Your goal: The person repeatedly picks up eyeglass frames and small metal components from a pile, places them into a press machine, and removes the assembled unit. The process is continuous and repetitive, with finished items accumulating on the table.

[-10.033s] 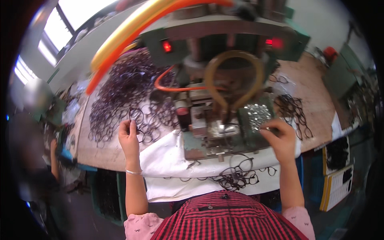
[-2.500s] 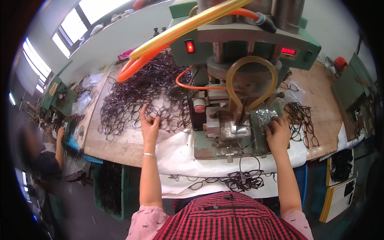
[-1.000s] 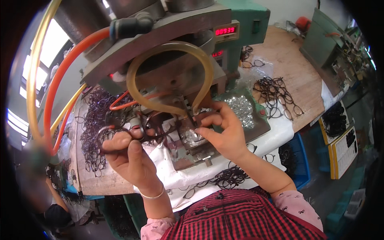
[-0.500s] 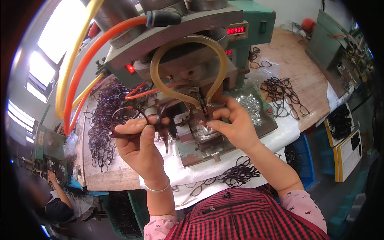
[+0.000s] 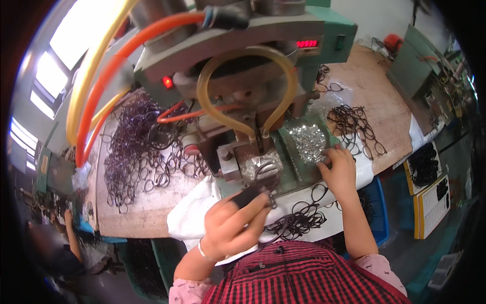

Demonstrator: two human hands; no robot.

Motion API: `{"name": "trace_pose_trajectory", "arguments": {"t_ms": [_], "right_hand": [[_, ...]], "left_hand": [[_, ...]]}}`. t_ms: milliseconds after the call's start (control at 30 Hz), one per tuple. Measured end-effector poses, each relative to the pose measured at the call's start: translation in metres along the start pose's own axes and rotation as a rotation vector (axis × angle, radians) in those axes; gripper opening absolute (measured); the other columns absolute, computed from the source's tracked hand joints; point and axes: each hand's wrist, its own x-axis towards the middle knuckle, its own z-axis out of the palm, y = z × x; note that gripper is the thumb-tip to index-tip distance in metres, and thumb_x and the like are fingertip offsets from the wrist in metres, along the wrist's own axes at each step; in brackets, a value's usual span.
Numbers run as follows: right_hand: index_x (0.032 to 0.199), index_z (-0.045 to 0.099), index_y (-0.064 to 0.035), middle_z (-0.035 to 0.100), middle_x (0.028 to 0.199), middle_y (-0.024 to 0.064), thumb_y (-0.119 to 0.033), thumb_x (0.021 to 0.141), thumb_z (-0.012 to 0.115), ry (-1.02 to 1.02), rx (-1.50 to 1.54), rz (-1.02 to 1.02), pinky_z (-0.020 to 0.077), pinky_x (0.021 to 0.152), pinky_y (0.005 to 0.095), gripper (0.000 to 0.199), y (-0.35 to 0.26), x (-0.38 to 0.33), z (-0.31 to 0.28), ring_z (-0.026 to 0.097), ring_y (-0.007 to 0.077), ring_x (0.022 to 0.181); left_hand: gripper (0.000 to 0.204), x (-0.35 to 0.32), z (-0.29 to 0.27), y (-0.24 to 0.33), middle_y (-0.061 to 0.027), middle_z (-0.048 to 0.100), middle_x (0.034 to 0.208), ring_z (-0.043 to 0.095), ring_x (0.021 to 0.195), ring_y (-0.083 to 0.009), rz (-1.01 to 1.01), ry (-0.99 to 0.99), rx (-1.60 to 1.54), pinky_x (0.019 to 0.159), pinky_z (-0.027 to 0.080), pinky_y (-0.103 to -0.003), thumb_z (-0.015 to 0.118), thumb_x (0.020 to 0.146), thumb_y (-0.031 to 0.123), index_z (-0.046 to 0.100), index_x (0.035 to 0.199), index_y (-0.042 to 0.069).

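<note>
Just in front of the press (image 5: 263,76), my left hand (image 5: 233,223) is closed on a dark eyeglass frame (image 5: 267,177). Motion blurs the frame, and my fingers cover part of it. My right hand (image 5: 338,169) is at the right edge of a pile of small shiny metal pieces (image 5: 308,142) on the green press base. Its thumb and fingers curl together there; whatever lies between the tips is too small to make out. Behind the left hand, a metal fixture block (image 5: 230,166) sits under the press head.
Many dark eyeglass frames (image 5: 134,137) are heaped left of the press. More frames (image 5: 298,220) lie at the front table edge, and another bunch (image 5: 349,121) at the right. Orange (image 5: 104,76) and yellow hoses loop across the left. A blue crate (image 5: 379,213) stands at lower right.
My left hand has drawn the eyeglass frame back from the fixture, down and toward me. My right hand has left the fixture for the metal pieces at the right.
</note>
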Motion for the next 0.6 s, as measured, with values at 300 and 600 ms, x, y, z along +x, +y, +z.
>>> {"name": "trace_pose_trajectory", "arguments": {"t_ms": [300,600], "right_hand": [[0.081,0.067,-0.0044,0.065,0.081,0.0107,-0.007,0.073,0.070,0.238,0.237,-0.169,0.0461,0.074,0.0404,0.009,0.003,0.037,0.040,0.059,0.0321,0.082],[0.113,0.058,-0.0003,0.052,0.125,0.0217,-0.005,0.072,0.063,-0.084,-0.163,-0.421,0.0417,0.096,0.0516,0.042,0.059,0.028,0.076,0.044,0.0435,0.123]], "left_hand": [[0.015,-0.010,0.030,-0.002,-0.0091,0.071,0.101,0.052,0.058,-0.0129,0.087,-0.103,0.063,0.047,0.045,-0.026,0.075,0.069,0.005,0.061,0.074,0.008],[0.017,-0.029,0.044,0.001,-0.0125,0.063,0.106,0.058,0.080,-0.0223,0.063,0.021,-0.013,0.070,0.051,-0.034,0.059,0.070,0.017,0.054,0.082,0.005]]}}
